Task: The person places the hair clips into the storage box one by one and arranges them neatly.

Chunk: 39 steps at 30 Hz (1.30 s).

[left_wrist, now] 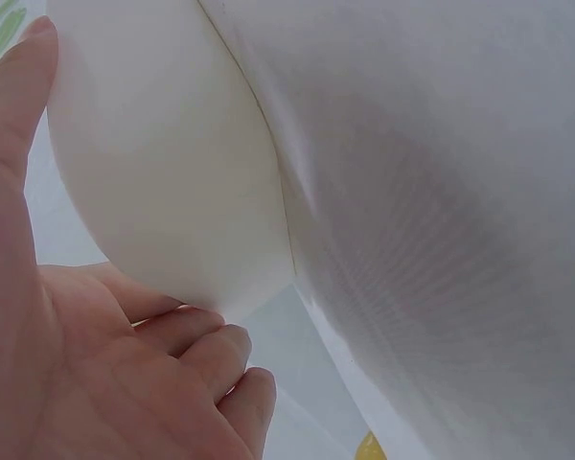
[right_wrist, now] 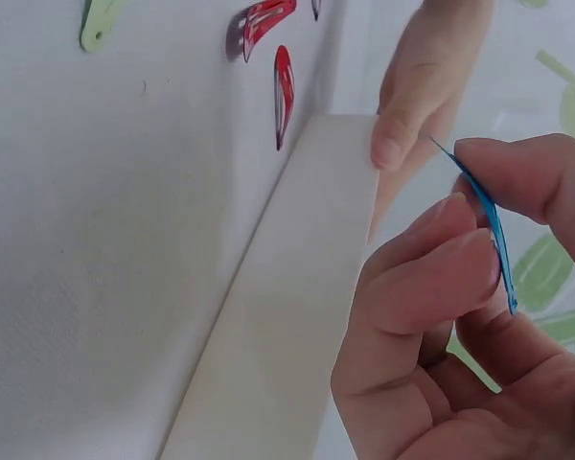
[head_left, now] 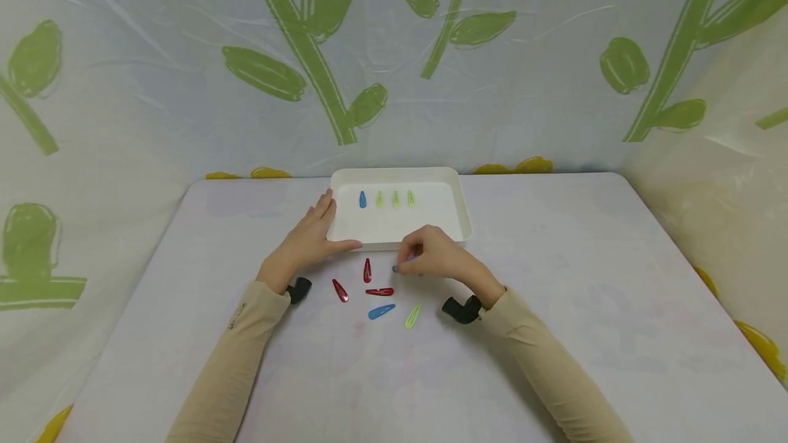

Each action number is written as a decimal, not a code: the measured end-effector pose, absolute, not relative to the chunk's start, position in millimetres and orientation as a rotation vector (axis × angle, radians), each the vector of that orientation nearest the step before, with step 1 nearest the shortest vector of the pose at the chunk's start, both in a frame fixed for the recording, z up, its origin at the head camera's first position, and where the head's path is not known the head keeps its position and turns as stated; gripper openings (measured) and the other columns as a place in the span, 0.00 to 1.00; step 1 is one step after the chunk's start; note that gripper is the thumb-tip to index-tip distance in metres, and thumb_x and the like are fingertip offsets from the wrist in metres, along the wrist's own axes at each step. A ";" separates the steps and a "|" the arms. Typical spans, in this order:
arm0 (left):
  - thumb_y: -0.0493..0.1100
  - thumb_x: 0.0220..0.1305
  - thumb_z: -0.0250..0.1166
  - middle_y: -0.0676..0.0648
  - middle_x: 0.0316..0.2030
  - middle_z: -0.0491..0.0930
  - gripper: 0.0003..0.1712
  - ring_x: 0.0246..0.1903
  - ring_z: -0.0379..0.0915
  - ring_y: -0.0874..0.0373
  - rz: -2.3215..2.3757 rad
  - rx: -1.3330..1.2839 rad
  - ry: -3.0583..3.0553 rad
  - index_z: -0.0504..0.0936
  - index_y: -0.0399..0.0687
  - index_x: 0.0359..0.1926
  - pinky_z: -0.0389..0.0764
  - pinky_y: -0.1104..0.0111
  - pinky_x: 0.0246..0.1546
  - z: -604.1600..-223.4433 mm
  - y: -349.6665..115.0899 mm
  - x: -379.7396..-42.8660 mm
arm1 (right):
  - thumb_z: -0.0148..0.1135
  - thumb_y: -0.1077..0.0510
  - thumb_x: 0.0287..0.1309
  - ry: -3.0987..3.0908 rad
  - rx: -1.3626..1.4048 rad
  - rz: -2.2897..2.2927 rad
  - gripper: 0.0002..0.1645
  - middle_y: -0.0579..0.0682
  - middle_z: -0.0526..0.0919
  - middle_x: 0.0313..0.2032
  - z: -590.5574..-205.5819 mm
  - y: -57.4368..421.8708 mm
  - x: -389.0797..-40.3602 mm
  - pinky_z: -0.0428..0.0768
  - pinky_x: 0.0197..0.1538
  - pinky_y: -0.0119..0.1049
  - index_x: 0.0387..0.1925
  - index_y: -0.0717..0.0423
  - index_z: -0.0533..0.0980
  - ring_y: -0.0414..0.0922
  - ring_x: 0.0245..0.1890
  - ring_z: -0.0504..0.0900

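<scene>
My right hand [head_left: 438, 253] pinches a blue snap hair clip [right_wrist: 501, 240] between thumb and fingertips, just in front of the white tray [head_left: 425, 171]. My left hand [head_left: 306, 234] rests against the tray's front left corner, fingers stretched along its left side and thumb along the front wall. Inside the tray, one blue hair clip [head_left: 362, 199] and three light green hair clips [head_left: 396, 199] stand in a row, spaced apart. On the table before the tray lie three red hair clips [head_left: 379, 291], another blue hair clip [head_left: 382, 311] and a green hair clip [head_left: 413, 316].
The tray stands near the far edge of a pale covered table [head_left: 615, 333]. Behind it hangs a sheet [head_left: 529, 108] printed with green plants. A black wrist camera mount [head_left: 462, 309] sits by the right cuff, low over the table.
</scene>
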<state>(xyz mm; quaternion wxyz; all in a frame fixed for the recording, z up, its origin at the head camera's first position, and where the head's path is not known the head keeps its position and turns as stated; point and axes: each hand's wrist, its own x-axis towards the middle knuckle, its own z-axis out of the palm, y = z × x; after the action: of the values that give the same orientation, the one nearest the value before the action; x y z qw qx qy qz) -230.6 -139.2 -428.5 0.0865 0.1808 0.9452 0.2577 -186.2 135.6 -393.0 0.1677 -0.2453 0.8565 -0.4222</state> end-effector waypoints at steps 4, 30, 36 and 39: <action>0.70 0.56 0.67 0.41 0.78 0.30 0.68 0.77 0.29 0.45 0.775 0.536 2.812 0.40 0.35 0.77 0.40 0.53 0.76 -427.3 -139.0 -230.0 | 0.71 0.63 0.50 2.428 -0.679 -1.264 0.09 0.44 0.76 0.18 -392.4 138.4 -187.8 0.72 0.27 0.31 0.20 0.53 0.79 0.42 0.22 0.73; 0.71 0.56 0.67 0.41 0.78 0.30 0.69 0.77 0.30 0.47 0.763 0.554 2.818 0.40 0.34 0.77 0.39 0.54 0.76 -428.8 -139.9 -230.8 | 0.67 0.69 0.58 2.095 -0.559 -1.746 0.11 0.61 0.87 0.32 -391.8 153.4 -198.4 0.85 0.40 0.38 0.25 0.67 0.72 0.53 0.35 0.86; 0.71 0.56 0.67 0.41 0.78 0.30 0.69 0.77 0.29 0.47 0.760 0.551 2.820 0.40 0.34 0.77 0.39 0.54 0.76 -429.8 -140.5 -231.4 | 0.68 0.66 0.58 2.126 -0.540 -1.750 0.11 0.61 0.86 0.31 -388.6 154.4 -199.3 0.85 0.39 0.38 0.27 0.67 0.74 0.61 0.33 0.83; 0.71 0.56 0.67 0.41 0.78 0.30 0.69 0.77 0.29 0.46 0.762 0.545 2.814 0.40 0.34 0.77 0.39 0.53 0.76 -429.9 -140.7 -231.0 | 0.68 0.65 0.59 2.153 -0.543 -1.761 0.09 0.61 0.87 0.31 -387.3 155.1 -199.6 0.85 0.38 0.37 0.29 0.67 0.76 0.61 0.32 0.82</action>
<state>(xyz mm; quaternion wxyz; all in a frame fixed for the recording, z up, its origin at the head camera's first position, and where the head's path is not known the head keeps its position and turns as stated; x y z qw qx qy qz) -231.0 -140.7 -429.9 0.0877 0.1831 0.9451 0.2560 -199.6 155.1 -387.3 0.1532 -0.1893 0.7506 -0.6142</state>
